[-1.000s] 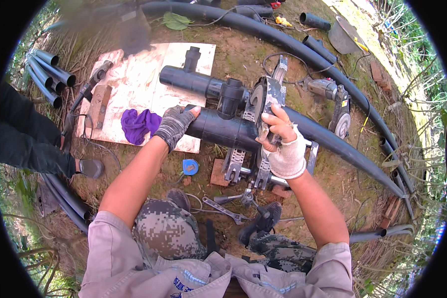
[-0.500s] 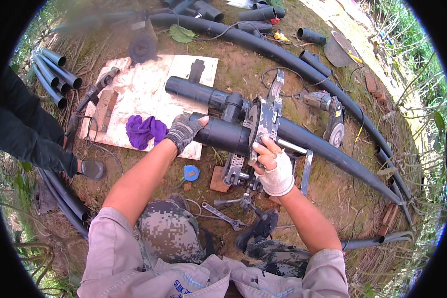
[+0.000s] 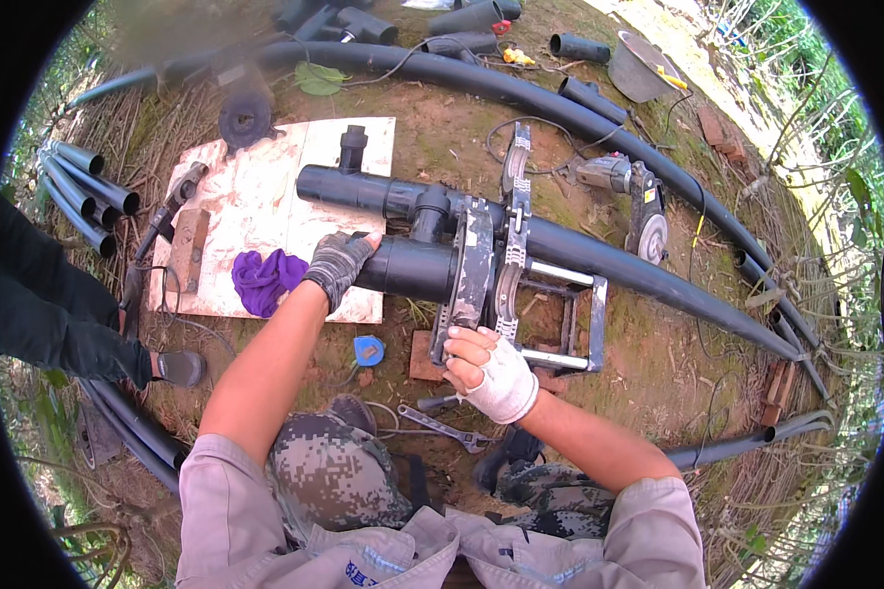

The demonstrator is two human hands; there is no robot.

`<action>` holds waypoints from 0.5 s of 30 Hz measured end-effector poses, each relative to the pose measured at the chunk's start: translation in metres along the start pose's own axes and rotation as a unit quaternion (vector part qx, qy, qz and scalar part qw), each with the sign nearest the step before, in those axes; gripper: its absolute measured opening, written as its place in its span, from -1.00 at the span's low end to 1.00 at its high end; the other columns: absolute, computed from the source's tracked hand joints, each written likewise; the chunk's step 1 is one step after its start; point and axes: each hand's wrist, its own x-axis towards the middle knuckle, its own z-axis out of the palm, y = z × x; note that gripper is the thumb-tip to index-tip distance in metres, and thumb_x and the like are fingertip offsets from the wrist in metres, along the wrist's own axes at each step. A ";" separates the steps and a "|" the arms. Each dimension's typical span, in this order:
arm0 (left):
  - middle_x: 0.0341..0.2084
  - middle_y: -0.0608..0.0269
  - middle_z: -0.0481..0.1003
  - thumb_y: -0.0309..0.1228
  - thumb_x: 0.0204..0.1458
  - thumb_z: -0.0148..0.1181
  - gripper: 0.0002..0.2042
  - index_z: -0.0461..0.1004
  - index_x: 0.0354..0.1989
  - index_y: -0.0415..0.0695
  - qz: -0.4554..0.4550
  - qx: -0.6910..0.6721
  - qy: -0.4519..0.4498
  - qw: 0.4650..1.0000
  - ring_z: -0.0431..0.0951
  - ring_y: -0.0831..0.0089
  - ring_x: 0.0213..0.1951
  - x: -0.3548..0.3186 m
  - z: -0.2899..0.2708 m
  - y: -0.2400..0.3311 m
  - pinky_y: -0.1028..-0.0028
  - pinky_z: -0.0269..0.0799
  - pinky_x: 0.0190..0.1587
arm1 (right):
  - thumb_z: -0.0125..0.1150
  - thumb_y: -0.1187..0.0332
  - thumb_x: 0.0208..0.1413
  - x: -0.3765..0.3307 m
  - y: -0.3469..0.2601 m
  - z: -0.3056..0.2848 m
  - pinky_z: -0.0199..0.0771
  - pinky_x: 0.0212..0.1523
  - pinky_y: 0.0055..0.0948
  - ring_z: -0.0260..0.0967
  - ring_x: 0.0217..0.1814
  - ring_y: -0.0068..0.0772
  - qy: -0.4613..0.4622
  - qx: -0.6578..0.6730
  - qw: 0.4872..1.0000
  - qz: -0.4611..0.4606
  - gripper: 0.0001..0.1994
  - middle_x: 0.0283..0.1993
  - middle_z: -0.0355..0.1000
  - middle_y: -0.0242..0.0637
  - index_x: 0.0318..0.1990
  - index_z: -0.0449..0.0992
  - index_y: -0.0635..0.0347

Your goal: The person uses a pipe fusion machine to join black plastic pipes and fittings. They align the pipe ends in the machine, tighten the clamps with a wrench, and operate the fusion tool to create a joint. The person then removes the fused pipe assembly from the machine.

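My left hand [image 3: 339, 265], in a dark grey knitted glove, grips the left end of a short, thick black plastic pipe [image 3: 408, 268]. The pipe's right end sits in a black metal pipe clamp [image 3: 473, 257]. My right hand [image 3: 489, 375], in a white fingerless glove, curls its fingers round the clamp's near end. A second clamp ring [image 3: 511, 290] stands open just to the right, on a frame with shiny guide rods [image 3: 557, 359]. Behind the short pipe lies another black pipe [image 3: 363, 191] with a tee fitting [image 3: 429, 214]. A long black pipe [image 3: 648, 273] runs off to the right.
A purple cloth [image 3: 265, 282] lies on a pale board [image 3: 295, 157]. Near my knees are a blue tape measure [image 3: 368, 350] and an adjustable wrench [image 3: 442, 427]. An angle grinder [image 3: 634, 201] rests beyond the long pipe. Another person's leg [image 3: 59, 294] stands at left.
My right hand has slid toward me, down to the clamp's near end. The clamp and the second ring now show apart, with the frame in plain sight. My left hand stays on the pipe.
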 end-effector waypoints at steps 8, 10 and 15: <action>-0.12 -0.05 0.58 0.04 0.06 0.37 -0.36 0.50 0.01 -0.38 0.072 0.022 -0.008 0.997 0.54 0.23 -0.07 -0.029 -0.002 -0.008 0.28 0.42 0.05 | 0.37 0.36 -0.22 0.014 0.004 -0.001 0.44 -0.12 -0.24 0.36 -0.03 -0.33 -0.033 -0.077 0.996 -0.036 -0.52 -0.01 0.40 -0.41 -0.02 0.46 -0.03; -0.11 -0.09 0.58 0.05 0.04 0.38 -0.32 0.48 0.04 -0.41 0.055 -0.017 -0.023 0.998 0.54 0.20 -0.06 -0.035 -0.002 0.000 0.28 0.42 0.05 | 0.36 0.36 -0.23 0.020 0.005 -0.003 0.43 -0.15 -0.26 0.36 -0.05 -0.31 -0.030 -0.068 0.997 -0.037 -0.53 -0.01 0.41 -0.40 -0.03 0.49 -0.02; -0.12 -0.10 0.58 0.07 0.01 0.39 -0.29 0.48 0.05 -0.42 0.013 -0.031 0.003 0.999 0.57 0.19 -0.11 -0.040 -0.001 0.019 0.29 0.45 0.01 | 0.31 0.45 -0.26 0.024 0.008 -0.003 0.45 -0.13 -0.24 0.37 -0.06 -0.22 -0.017 -0.026 0.999 -0.012 -0.54 -0.01 0.43 -0.35 -0.06 0.50 0.03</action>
